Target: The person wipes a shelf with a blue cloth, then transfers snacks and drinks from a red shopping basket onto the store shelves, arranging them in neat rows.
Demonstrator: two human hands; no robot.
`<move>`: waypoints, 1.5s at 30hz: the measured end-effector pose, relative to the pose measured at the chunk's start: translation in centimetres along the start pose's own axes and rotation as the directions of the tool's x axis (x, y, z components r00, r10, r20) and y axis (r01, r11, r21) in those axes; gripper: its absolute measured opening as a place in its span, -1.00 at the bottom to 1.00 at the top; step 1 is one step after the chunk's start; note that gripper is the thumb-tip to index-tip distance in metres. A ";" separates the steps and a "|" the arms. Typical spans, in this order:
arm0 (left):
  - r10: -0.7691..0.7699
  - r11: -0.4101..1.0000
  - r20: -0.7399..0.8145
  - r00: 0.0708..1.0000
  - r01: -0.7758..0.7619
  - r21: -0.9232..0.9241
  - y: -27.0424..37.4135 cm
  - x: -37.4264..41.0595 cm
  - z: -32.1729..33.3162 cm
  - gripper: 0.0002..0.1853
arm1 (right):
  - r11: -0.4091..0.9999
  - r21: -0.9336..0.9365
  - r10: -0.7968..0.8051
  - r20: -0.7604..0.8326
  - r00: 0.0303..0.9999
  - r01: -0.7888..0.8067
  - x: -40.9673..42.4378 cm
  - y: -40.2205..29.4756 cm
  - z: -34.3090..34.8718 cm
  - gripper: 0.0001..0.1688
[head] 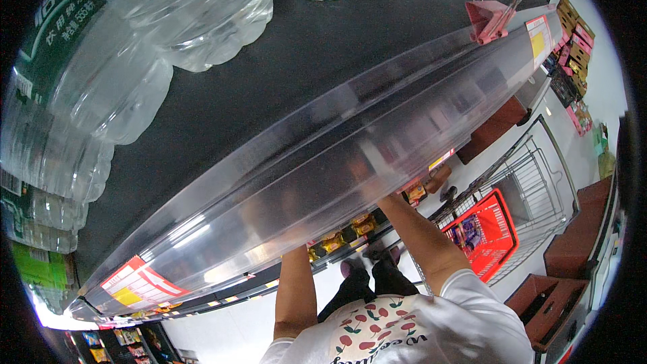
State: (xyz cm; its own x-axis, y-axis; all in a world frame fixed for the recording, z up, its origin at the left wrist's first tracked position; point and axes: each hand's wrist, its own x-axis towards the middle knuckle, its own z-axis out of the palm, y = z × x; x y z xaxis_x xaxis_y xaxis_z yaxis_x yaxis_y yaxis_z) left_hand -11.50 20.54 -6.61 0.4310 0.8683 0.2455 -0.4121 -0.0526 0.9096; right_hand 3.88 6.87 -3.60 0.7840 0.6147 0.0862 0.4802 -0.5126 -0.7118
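Both my forearms reach under a clear plastic shelf-edge guard (283, 182) that runs diagonally across the view. My left hand (292, 230) shows only as a blur through the plastic, and its fingers cannot be made out. Further right, my right hand (371, 187) is also blurred behind the guard. Whether either hand holds anything is hidden. Just below the guard, yellow packets (332, 242) sit on a lower shelf between my arms. Above them is the dark shelf board (283, 76), with clear plastic water bottles (197, 10) along its back and left.
A pink binder clip (488, 17) grips the guard near its right end. Price labels (144, 283) are on the guard. To my right stands a wire shopping cart (536, 197) with a red basket (498, 237) in it. Brown bins (548, 308) and stacked cartons (579, 50) are beyond.
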 end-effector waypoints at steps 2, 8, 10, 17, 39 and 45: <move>0.157 0.935 0.034 0.987 -0.160 0.318 -0.2 0.9 -3.7 -0.79 | 0.991 0.045 -0.121 -0.073 0.990 0.125 -0.8 -3.3 0.4 -0.70; 0.334 0.615 0.144 0.931 -0.332 0.715 2.3 -0.5 1.6 -0.90 | 0.988 0.105 -0.100 -0.125 0.987 0.114 -0.7 -1.0 -0.7 -0.71; 0.126 0.699 0.077 0.989 -0.144 0.701 3.1 -0.9 1.1 -0.90 | 0.979 0.155 -0.109 -0.133 0.985 0.129 -0.9 -1.3 -0.7 -0.71; 0.265 0.650 0.154 0.952 -0.295 0.700 4.8 -1.6 0.9 -0.91 | 0.921 0.354 -0.108 -0.162 0.981 0.160 -1.6 -2.9 -1.5 -0.81; -0.244 0.856 0.843 0.480 -0.302 0.420 7.5 -23.5 10.6 -0.72 | 0.752 0.504 0.643 -0.417 0.643 -0.425 -35.5 16.2 -5.6 -0.77; -0.500 0.814 0.830 0.248 -0.192 0.548 3.6 -27.8 9.4 -0.70 | 0.363 0.741 0.930 -0.254 0.264 -0.564 -42.8 26.5 -6.1 -0.77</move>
State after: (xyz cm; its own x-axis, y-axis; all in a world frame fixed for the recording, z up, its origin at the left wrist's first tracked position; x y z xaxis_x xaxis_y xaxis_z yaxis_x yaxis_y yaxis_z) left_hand -17.43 -8.46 -7.00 0.9791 -0.1674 -0.1155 0.0214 -0.4798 0.8771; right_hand -14.54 -36.65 -21.90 0.7539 -0.4670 -0.4622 -0.5599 -0.0885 -0.8238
